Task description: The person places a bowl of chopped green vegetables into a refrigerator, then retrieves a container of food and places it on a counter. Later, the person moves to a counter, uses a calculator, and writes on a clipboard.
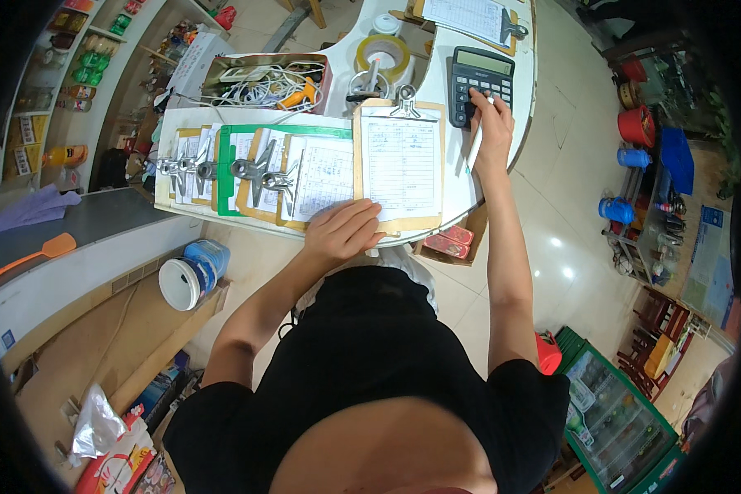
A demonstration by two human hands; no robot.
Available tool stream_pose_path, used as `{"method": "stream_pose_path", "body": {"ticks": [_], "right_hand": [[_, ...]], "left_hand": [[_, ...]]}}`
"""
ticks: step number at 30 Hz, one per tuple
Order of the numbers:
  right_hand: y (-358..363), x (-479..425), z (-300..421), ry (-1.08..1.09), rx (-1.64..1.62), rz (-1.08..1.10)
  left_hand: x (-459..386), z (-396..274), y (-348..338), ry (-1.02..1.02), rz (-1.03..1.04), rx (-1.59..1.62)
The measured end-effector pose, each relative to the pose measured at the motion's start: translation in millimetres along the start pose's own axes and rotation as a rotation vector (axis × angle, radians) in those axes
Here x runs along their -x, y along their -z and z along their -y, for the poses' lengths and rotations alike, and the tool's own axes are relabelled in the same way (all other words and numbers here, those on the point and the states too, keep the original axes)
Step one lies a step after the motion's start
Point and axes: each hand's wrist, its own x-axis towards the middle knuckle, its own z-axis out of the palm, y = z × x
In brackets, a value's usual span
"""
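Note:
Before me a clipboard (pixel 401 167) with a printed form and handwriting lies at the front edge of the white counter (pixel 463 191). My left hand (pixel 344 230) rests flat over its lower left corner and the sheet beside it. A white pen (pixel 475 143) is tucked in my right hand (pixel 494 133), which is over the lower part of a black desk calculator (pixel 483 77), a finger at its keys. To the left, several more clipboards with metal clips overlap in a row, one of them a green clipboard (pixel 225 170).
Behind the clipboards stand a box of cables (pixel 265 83) and a roll of yellowish tape (pixel 383 55). Another clipboard (pixel 469 18) lies at the far end. A carton with red boxes (pixel 451 241) is under the counter edge. A green-framed drinks fridge (pixel 617 414) stands at right.

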Motion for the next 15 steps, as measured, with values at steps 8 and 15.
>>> {"method": "stream_pose_path", "body": {"ticks": [8,15], "right_hand": [[4.0,2.2,-6.8,-0.047,0.142,-0.092],[17.0,29.4,-6.3,-0.143,0.164,-0.126]], "left_hand": [[1.0,0.9,-1.7,-0.011,-0.029,-0.036],[1.7,0.3,-2.5,-0.011,-0.027,-0.04]]}}
